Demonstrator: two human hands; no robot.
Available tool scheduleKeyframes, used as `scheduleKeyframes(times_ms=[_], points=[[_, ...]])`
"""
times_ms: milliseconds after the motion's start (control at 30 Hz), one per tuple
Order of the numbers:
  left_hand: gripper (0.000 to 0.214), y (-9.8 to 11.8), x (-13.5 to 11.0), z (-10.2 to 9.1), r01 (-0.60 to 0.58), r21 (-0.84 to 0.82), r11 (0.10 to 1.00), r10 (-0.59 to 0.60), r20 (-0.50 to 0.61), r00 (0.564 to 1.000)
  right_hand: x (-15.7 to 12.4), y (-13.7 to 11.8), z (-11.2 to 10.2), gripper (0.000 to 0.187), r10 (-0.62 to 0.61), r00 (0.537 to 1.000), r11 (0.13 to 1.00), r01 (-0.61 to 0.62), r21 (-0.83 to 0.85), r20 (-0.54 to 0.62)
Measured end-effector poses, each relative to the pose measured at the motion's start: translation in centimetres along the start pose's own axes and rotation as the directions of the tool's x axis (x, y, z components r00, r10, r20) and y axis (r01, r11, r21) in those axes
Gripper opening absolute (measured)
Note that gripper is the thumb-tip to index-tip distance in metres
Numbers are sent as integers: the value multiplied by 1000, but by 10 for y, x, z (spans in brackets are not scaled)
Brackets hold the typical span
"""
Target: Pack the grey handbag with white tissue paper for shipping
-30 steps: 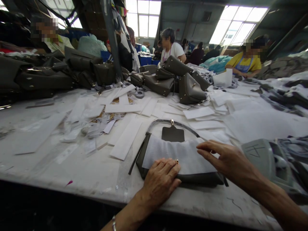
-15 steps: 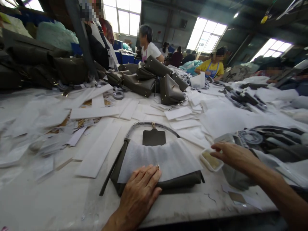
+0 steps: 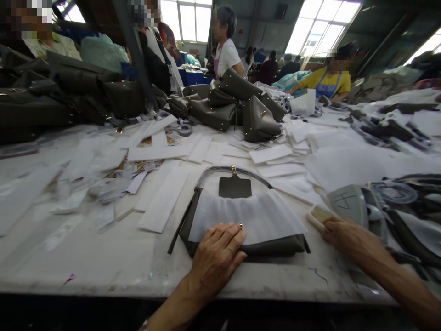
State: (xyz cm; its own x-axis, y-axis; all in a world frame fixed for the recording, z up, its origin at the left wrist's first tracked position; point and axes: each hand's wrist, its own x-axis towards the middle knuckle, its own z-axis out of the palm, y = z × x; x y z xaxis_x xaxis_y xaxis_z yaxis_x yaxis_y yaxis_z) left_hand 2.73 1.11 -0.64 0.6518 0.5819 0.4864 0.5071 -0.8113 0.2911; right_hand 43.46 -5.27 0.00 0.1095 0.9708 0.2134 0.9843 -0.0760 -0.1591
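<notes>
A dark olive handbag (image 3: 275,247) lies flat near the table's front edge. A white tissue sheet (image 3: 255,216) covers most of it, and its flap tab (image 3: 235,187) and looped strap (image 3: 213,171) stick out behind. My left hand (image 3: 217,252) lies palm down on the bag's near left corner, fingers spread, a ring on one finger. My right hand (image 3: 344,233) is to the right of the bag. Its curled fingertips are on the near rim of a small white tray (image 3: 317,214) with a yellowish inside. Whether it grips the tray is unclear.
White paper strips (image 3: 163,200) litter the white table (image 3: 103,257). Finished olive bags (image 3: 257,120) stand in a pile behind, with more dark bags (image 3: 69,99) at the back left. A grey container (image 3: 347,202) and dark straps (image 3: 409,216) lie right. Other people work at the far side.
My right hand left the tissue sheet, went right to the small tray and now has its fingertips on the tray's rim. My left hand stayed on the bag. The camera swung.
</notes>
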Motion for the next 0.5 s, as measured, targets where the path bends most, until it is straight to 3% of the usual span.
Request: scheduleKeyframes(times_ms=[67,167,333,433,500], points=[[36,0,-1,1,-2,1,1000,2,7,1000,3,-8,-12,8,-27,995,986,42,-159,93],[36,0,-1,2,-7,11,1000,7,18,1000,13,-36,-34,20,-88,996,972,88,-218,9],[36,0,-1,2,-2,28,1000,1,19,1000,55,-123,-62,23,-168,983,985,170,29,-69],[37,0,-2,1,1,24,1000,-1,26,1000,99,-169,-56,17,-186,982,965,177,194,27],[37,0,-2,2,5,25,1000,-6,21,1000,132,-189,-42,18,-131,983,965,96,243,130]])
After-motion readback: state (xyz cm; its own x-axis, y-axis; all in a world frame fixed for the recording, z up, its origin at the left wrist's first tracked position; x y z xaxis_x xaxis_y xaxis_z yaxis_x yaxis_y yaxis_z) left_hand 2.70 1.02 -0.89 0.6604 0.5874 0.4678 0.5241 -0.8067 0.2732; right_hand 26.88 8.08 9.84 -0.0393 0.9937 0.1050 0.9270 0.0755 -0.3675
